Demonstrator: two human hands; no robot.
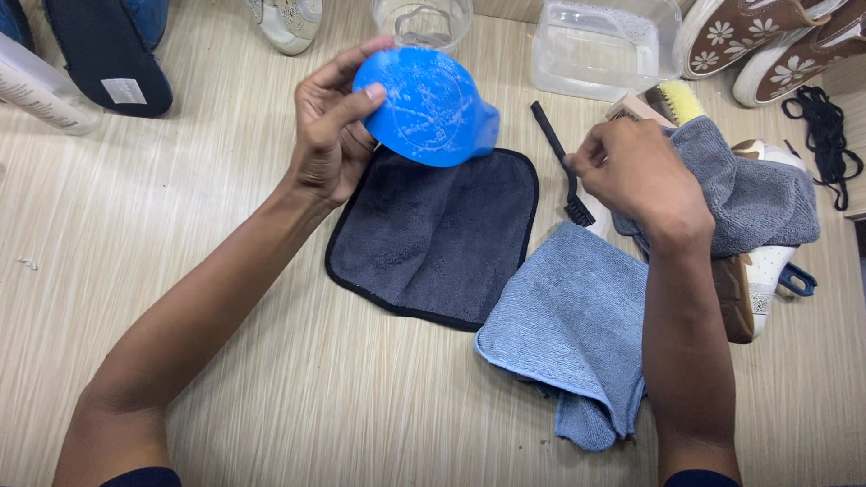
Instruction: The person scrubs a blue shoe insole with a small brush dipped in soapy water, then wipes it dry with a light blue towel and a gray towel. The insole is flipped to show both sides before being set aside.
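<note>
- Pale wood-grain table (271, 379) fills the head view, cluttered along the far and right edges.
- Left hand (329, 126) holds a blue plastic cup (428, 106) above the dark grey cloth (433, 236); thumb on the near side of the base, fingers curled round the far rim.
- Cup lies tipped on its side, round base facing the camera, long axis running away from the viewer, mouth pointing to the far right.
- Right hand (640, 171) is closed in a loose fist, pinching the handle of a black brush (559, 162); brush long axis runs far-left to near-right, bristles at the near end, touching the light blue cloth (573, 325).
- Cloths: three, counting the dark grey one, the light blue one, and a grey-blue towel (758, 194) draped over a white shoe (762, 271).
- Clear containers at far edge: two, a round jar (422, 22) and a rectangular tub (604, 45).
- Yellow-bristled scrub brush (672, 101): one, just behind the right hand.
- Black laces (823, 135): one bundle, far right.
</note>
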